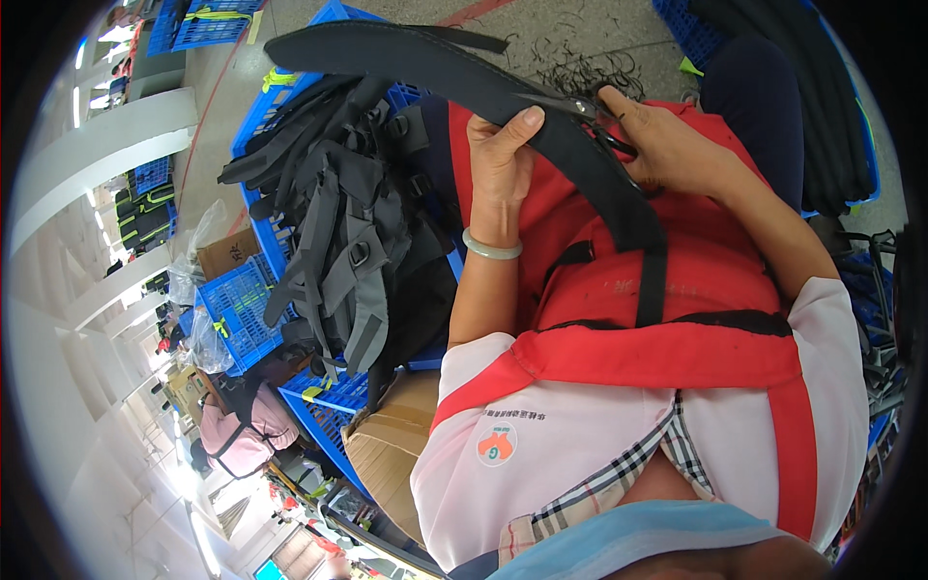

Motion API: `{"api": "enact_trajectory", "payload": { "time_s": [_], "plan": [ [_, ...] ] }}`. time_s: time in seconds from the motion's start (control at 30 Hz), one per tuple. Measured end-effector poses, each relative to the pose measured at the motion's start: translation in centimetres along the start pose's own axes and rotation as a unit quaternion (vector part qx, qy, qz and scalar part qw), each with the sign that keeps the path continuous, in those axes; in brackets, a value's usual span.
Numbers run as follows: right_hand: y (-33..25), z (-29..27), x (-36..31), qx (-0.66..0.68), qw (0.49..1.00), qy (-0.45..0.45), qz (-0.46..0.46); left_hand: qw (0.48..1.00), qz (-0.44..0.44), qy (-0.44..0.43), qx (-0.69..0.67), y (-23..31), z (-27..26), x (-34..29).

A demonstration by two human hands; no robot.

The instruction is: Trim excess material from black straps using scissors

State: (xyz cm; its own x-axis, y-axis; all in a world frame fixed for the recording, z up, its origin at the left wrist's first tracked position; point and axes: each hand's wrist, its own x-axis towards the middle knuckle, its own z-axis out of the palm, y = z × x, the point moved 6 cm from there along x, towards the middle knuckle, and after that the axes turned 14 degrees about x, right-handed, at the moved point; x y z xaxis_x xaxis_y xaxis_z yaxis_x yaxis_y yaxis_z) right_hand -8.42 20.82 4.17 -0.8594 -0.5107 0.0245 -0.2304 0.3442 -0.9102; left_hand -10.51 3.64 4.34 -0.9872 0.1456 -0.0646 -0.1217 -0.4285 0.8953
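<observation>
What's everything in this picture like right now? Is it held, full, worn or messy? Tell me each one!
Black strap: curved, held in the left hand
Scissors: held in the right hand, at the strap; open or shut is hard to tell
Blue crate: full
Black and grey straps: heaped in the crate
Red apron: worn
Pale bracelet: worn, left wrist
Dark scraps: scattered on the floor

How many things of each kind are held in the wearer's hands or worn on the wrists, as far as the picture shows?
Black strap: 1
Scissors: 1 pair
Pale bangle: 1
Total: 3
</observation>
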Motion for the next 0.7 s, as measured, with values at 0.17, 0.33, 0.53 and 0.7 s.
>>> {"api": "enact_trajectory", "payload": {
  "time_s": [0.17, 0.33, 0.53, 0.7],
  "plan": [
    [0.2, 0.0, -0.2, 0.090, 0.993, -0.025, 0.074, 1.000, 0.000, -0.011, 0.002, -0.4, -0.2, -0.2],
    [0.6, 0.1, -0.3, 0.062, 0.994, -0.018, 0.084, 0.998, -0.009, -0.008, -0.058, 0.8, -1.9, 1.5],
    [0.2, 0.4, -0.8, -0.001, 0.999, 0.049, -0.006, 1.000, -0.003, -0.003, -0.022, -0.5, -0.8, 0.7],
    [-0.9, 0.3, -0.6, -0.055, 0.990, 0.048, -0.118, 0.999, 0.000, 0.016, -0.029, 0.0, -0.2, 0.2]
  ]
}}
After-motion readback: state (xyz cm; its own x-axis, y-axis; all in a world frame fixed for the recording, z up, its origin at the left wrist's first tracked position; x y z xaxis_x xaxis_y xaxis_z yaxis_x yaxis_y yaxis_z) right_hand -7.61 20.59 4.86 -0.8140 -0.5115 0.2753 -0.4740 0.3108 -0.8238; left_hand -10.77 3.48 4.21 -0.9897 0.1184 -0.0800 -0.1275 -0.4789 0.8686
